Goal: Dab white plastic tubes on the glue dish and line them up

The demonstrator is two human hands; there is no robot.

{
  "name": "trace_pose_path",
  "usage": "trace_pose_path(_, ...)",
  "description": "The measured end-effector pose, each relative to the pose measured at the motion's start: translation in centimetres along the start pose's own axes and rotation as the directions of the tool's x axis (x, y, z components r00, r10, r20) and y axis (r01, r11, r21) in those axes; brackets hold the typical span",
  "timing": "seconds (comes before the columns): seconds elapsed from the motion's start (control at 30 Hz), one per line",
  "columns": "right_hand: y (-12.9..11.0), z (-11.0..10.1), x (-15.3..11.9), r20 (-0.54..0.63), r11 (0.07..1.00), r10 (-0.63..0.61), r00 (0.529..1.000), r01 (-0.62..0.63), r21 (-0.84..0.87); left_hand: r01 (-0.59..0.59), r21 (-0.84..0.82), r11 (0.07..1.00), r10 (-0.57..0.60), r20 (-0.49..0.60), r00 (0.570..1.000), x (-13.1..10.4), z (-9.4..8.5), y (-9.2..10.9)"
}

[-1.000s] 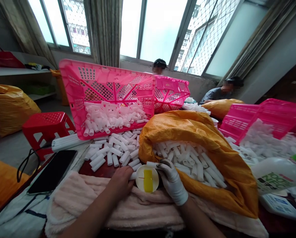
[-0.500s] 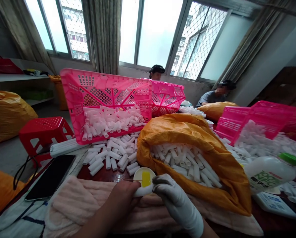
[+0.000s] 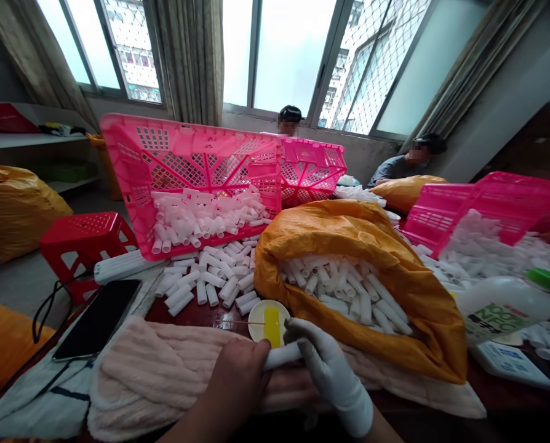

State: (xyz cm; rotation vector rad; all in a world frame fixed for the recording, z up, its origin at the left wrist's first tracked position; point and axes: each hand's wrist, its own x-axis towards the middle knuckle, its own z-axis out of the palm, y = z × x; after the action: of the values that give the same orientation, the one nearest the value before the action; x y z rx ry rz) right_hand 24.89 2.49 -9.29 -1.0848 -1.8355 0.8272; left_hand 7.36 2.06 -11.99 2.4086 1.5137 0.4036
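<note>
My bare left hand is closed around the left end of a short white tube. At the tube's other end, the fingers of my right hand, in a white glove with greyish fingertips, grip it. Both hands are over a pink ribbed cloth. Just beyond the tube sits a small round cream dish with a yellow piece in it. A thin stick lies across the dish's left rim. Behind it are many loose white tubes, and an orange sack gapes with more tubes inside.
A tilted pink basket holds tubes at the back left. To the left are a phone and a red stool. A green-capped bottle stands at right. Two people sit near the windows.
Both hands have moved a little to the right with the tube, and more of the dish and its yellow piece shows. The camera's view has tipped slightly downward.
</note>
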Motion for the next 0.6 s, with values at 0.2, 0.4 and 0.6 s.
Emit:
trace_pose_path(0.2, 0.9, 2.1, -1.2, -0.072, 0.981, 0.196, 0.978, -0.195, 0.020, 0.000, -0.166, 0.986, 0.018, 0.109, 0.994, -0.2, -1.1, 1.5)
trace_pose_path(0.4, 0.0, 1.6, -1.8, -0.044, 0.976, -0.044, 0.998, 0.034, -0.216, 0.046, -0.396, 0.917, 0.082, 0.302, 0.950, -0.3, -2.0, 2.4)
trace_pose_path(0.6, 1.5, -3.5, -8.0, -0.284, 0.955, 0.087, 0.955, -0.161, -0.248, 0.006, -0.473, 0.881, 0.103, 0.204, 0.974, -2.0, -3.1, 1.6)
